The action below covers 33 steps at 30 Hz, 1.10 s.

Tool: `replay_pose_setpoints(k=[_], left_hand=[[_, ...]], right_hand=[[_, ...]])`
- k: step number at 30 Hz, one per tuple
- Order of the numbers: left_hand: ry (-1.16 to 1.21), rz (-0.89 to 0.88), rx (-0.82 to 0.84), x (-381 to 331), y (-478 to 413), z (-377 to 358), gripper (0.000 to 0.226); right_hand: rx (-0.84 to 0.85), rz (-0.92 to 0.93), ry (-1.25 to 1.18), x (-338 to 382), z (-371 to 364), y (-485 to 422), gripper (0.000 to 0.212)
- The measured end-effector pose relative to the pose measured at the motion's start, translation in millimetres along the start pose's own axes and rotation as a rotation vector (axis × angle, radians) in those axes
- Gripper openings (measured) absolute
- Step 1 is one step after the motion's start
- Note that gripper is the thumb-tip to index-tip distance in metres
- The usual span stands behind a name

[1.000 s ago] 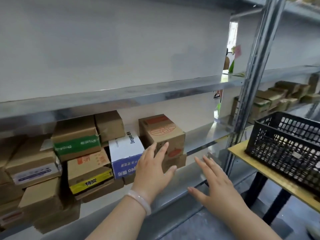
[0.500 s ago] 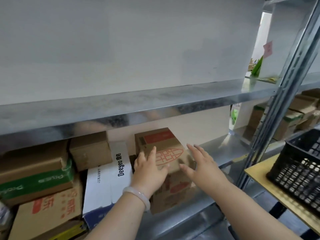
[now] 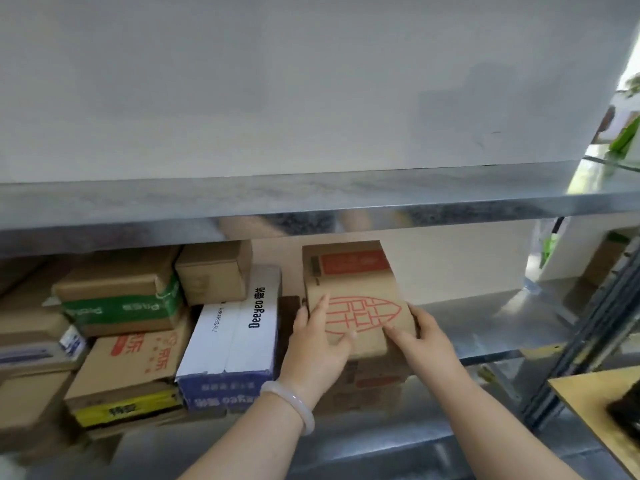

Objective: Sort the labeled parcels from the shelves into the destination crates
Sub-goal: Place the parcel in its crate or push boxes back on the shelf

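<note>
A brown cardboard parcel (image 3: 353, 282) with a red printed emblem and a red label sits on top of another brown box (image 3: 374, 386) on the metal shelf (image 3: 491, 327). My left hand (image 3: 317, 344) holds its left front corner, thumb across the top and fingers along the left side. My right hand (image 3: 420, 337) grips its right front corner, fingers wrapped over the edge. A pale bangle is on my left wrist.
Several stacked parcels fill the shelf to the left: a white-and-blue Deeyeo box (image 3: 232, 337), a green-taped box (image 3: 121, 299), a small brown box (image 3: 213, 275), a yellow-labelled box (image 3: 128, 407). A wooden table corner (image 3: 595, 403) with a dark crate edge (image 3: 623, 407) lies at right.
Both hands reached in from the shelf's front edge and closed on the red-emblem parcel's front corners. The view moved closer and turned left, so the black crate slid almost out of sight.
</note>
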<state>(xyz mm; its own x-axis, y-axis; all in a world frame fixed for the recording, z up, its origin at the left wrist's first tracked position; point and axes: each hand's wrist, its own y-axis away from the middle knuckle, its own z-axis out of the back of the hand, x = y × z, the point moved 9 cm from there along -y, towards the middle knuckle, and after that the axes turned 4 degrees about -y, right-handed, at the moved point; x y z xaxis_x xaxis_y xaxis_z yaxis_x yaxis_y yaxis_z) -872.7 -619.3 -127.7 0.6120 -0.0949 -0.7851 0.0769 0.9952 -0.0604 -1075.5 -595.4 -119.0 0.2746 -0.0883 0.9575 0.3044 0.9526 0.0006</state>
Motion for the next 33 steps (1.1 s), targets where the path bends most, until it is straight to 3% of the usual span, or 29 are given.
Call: replay_pose_setpoints(k=[3,7,11,13,16,18,21,22,25,27,30,33], left_hand=[[0.040,-0.035,-0.092,-19.2,29.8,3.0,0.069],[0.089,-0.061,-0.223,-42.6,84.0,-1.7,0.065],[0.120,-0.060,-0.315,-58.8,133.9,-4.4,0.062],[0.166,-0.067,-0.366,-61.3,155.7,0.4,0.058],[0.220,-0.051,-0.393,-60.0,184.5,5.3,0.058],[0.226,-0.043,-0.391,-58.7,201.1,10.8,0.058],[0.165,-0.014,-0.418,-59.6,224.7,32.3,0.058],[0.137,0.011,-0.431,-57.4,231.8,41.0,0.066],[0.085,0.164,-0.414,-43.0,252.0,60.8,0.120],[0.034,0.253,-0.389,-34.4,265.1,72.6,0.139],[0.011,0.331,-0.381,-20.2,288.0,94.0,0.148],[0.070,0.307,-0.412,-2.4,316.1,119.7,0.131]], right_hand=[[-0.023,0.007,-0.130,0.2,27.7,15.7,0.016],[-0.059,-0.092,-0.354,-10.7,62.0,39.8,0.025],[0.101,-0.132,-0.541,-23.2,75.2,61.3,0.017],[0.213,-0.113,-0.554,-27.5,76.9,69.1,0.034],[0.509,-0.193,-0.549,-30.3,63.7,88.5,0.087],[0.653,-0.241,-0.549,-26.5,53.3,103.2,0.096],[0.666,-0.139,-0.536,-6.7,43.6,120.1,0.107],[0.649,-0.099,-0.527,-0.2,38.5,126.0,0.116],[0.672,0.023,-0.470,24.7,13.8,151.5,0.143],[0.707,0.083,-0.437,38.6,-3.9,167.5,0.147],[0.753,0.124,-0.416,54.8,-31.5,187.7,0.133],[0.808,0.152,-0.424,70.4,-66.0,212.0,0.125]])
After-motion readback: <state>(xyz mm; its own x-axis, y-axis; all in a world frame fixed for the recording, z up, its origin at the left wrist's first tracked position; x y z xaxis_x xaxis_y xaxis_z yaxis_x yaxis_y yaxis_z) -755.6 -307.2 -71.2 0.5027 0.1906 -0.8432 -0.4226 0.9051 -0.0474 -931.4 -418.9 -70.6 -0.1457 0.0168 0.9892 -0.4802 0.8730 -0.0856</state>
